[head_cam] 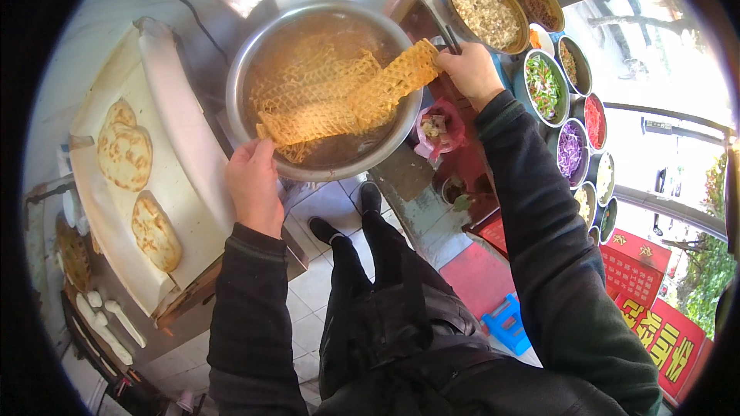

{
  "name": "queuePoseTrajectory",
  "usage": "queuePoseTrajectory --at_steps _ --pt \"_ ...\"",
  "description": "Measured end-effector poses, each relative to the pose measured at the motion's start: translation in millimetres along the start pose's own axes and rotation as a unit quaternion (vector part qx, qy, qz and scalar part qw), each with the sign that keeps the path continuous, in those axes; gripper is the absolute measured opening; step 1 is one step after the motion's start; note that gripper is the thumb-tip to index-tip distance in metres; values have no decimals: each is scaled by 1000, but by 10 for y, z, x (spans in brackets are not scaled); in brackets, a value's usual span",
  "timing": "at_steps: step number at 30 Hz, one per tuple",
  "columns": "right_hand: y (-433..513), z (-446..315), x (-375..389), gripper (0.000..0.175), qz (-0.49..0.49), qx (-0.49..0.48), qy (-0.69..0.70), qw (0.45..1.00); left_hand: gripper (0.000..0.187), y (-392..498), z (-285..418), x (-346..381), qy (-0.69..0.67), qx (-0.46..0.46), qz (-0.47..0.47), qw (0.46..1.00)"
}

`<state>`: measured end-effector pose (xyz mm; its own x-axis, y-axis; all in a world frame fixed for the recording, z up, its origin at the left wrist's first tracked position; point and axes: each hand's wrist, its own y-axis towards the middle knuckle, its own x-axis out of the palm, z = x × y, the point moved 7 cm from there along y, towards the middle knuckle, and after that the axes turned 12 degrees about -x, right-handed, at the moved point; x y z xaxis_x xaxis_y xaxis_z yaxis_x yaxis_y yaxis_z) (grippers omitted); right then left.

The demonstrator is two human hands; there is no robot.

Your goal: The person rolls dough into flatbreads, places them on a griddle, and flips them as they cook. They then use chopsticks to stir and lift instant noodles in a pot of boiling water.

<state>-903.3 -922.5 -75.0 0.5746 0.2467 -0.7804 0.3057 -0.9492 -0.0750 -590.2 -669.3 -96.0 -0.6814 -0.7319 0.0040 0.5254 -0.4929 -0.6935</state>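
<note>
A long strip of lattice-cut yellow food (324, 118), perhaps tofu skin, is stretched between my two hands above a wide steel basin (324, 173). My left hand (255, 182) pinches its left end at the basin's lower left rim. At the upper right, beyond the rim, my right hand (471, 72) grips the other end, which is raised and twisted; dark sticks, probably chopsticks, jut from the same hand. More lattice pieces (329, 60) lie in brownish liquid under the strip.
Browned flatbreads (126, 156) rest on a cloth-lined tray (196, 185) at left, with dough pieces (104, 329) below it. Bowls of shredded vegetables (543, 86) and other fillings line the right side. A pink bag (440, 127) sits right of the basin; a blue plastic stool (509, 323) stands lower right.
</note>
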Motion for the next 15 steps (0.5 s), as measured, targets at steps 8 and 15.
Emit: queuePoseTrajectory --at_steps 8,15 --pt "-511 -1244 740 45 -154 -129 89 975 17 -42 -18 319 2 24 -94 995" --pt "-592 -1464 978 36 -165 -92 133 973 17 -126 7 414 40 44 -111 992"
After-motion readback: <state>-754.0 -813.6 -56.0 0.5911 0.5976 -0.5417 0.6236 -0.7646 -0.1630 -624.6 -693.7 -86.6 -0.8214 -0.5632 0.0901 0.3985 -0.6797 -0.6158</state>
